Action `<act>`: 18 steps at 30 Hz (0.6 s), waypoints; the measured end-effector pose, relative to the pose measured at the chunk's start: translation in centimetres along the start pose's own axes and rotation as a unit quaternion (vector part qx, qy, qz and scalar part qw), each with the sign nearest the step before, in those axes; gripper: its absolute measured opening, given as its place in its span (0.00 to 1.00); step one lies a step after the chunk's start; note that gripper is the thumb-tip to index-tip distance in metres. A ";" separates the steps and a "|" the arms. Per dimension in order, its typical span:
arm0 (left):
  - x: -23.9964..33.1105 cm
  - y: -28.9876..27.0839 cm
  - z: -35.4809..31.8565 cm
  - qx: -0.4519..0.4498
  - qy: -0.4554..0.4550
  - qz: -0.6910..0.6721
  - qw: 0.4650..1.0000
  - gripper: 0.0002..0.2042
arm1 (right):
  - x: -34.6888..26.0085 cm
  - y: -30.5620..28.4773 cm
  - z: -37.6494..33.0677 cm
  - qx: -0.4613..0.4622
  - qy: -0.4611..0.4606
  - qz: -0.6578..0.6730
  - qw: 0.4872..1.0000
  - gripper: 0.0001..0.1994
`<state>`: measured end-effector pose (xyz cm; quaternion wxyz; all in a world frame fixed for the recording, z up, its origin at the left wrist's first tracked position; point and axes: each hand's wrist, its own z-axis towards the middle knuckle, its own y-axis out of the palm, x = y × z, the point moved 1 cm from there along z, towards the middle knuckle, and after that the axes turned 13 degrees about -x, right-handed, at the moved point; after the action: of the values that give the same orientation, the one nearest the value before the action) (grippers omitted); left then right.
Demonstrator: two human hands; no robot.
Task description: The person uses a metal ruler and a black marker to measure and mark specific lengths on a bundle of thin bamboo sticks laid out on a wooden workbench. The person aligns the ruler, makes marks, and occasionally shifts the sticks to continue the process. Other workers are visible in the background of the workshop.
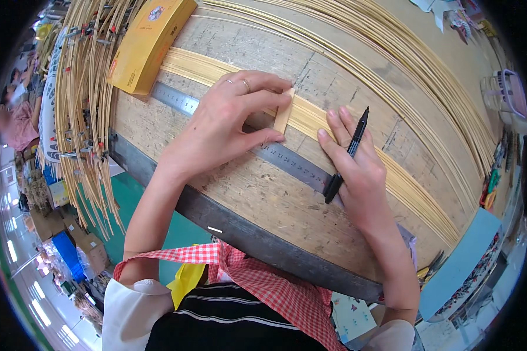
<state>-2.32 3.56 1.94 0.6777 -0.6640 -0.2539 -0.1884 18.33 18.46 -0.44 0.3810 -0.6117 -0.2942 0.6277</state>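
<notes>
My left hand (228, 114) pinches a short flat wooden piece (284, 112) between thumb and fingers. The piece stands crosswise over a row of thin bamboo strips (307, 117) lying side by side. Along the near side of the strips runs a steel ruler (290, 164), partly under my left hand. My right hand (360, 169) holds a black marker pen (357, 137) between its fingers, one pointed end up and the thicker end toward me. Its fingertips rest on or just over the strips; I cannot tell which.
A yellow box (149, 47) sits over the strips' left end. Clamped bamboo bundles (88, 88) stand at the left. Long loose strips (392, 64) curve across the far side. At right are a light-blue box (462, 263), scissors (492, 187) and a clear container (503, 96). The table has a dark front edge (263, 243).
</notes>
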 end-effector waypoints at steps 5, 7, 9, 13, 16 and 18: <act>0.4 -0.5 -0.3 0.053 -0.039 -0.013 0.998 0.26 | -0.1 -0.4 0.0 -0.010 -0.001 -0.016 1.000 0.17; 1.1 -0.5 -0.2 0.074 -0.052 0.015 0.996 0.25 | -0.1 -0.4 0.0 -0.011 0.001 -0.014 1.000 0.17; 1.6 -0.3 -0.5 0.077 -0.080 0.019 0.994 0.24 | 0.0 -0.3 -0.1 -0.012 0.003 -0.016 1.000 0.18; 2.6 0.5 -1.1 0.054 -0.125 0.047 0.990 0.19 | -0.1 -0.3 -0.1 -0.009 0.003 -0.010 1.000 0.18; 2.7 1.6 -0.5 0.051 -0.113 0.090 0.988 0.18 | -0.1 -0.3 0.0 -0.007 -0.005 -0.007 1.000 0.18; 2.5 1.7 0.0 0.049 -0.093 0.112 0.988 0.17 | 0.0 -0.2 0.0 -0.005 -0.011 -0.010 1.000 0.18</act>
<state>0.65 3.87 2.08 0.6996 -0.6687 -0.2492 -0.0359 18.33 18.55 -0.25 0.3804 -0.6037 -0.3079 0.6293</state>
